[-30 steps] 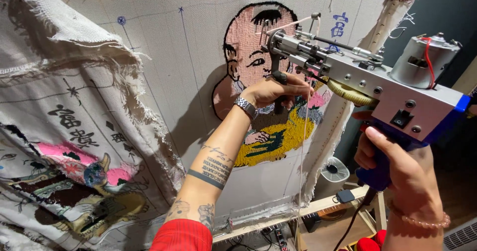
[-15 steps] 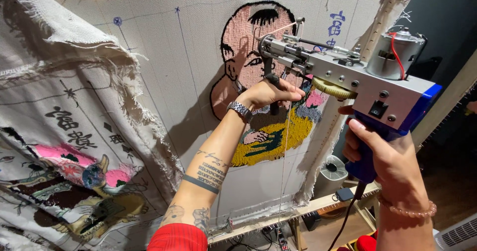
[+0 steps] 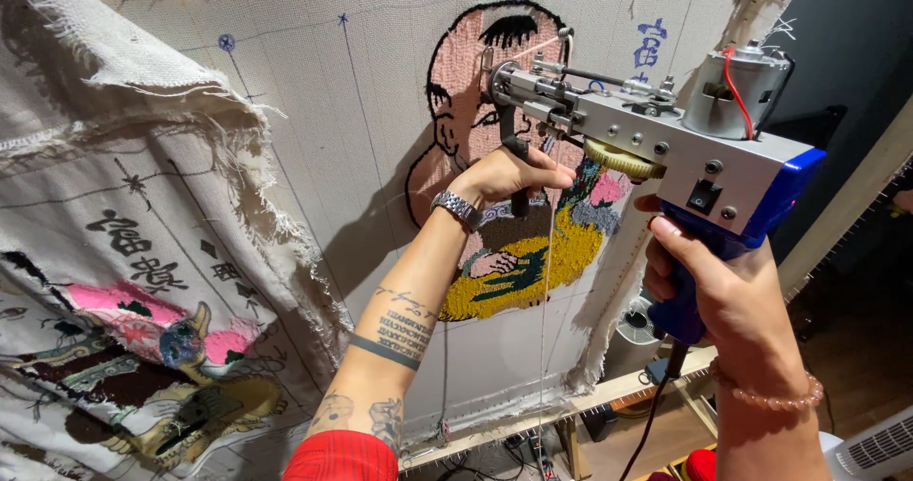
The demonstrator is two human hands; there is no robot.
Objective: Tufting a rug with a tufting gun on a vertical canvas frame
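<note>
I hold a tufting gun (image 3: 656,143), grey metal with a blue handle and a silver motor on top. My right hand (image 3: 709,281) is wrapped around the blue grip. My left hand (image 3: 509,175) clasps the black front handle below the needle end. The needle tip points at a stretched white cloth (image 3: 314,138) bearing a tufted figure (image 3: 495,157) with a pink face, black hair and yellow clothing. A thin strand of yarn (image 3: 544,329) hangs down from the gun.
A second frayed cloth (image 3: 124,281) with tufted pink, brown and black designs hangs at the left. A wooden frame bar (image 3: 571,407) runs below the cloth. A white heater (image 3: 875,448) stands at the bottom right, and a black cord (image 3: 651,424) drops from the gun.
The view has shifted, so gun and both hands appear further left and lower in the picture. Both hands keep their grips on the gun.
</note>
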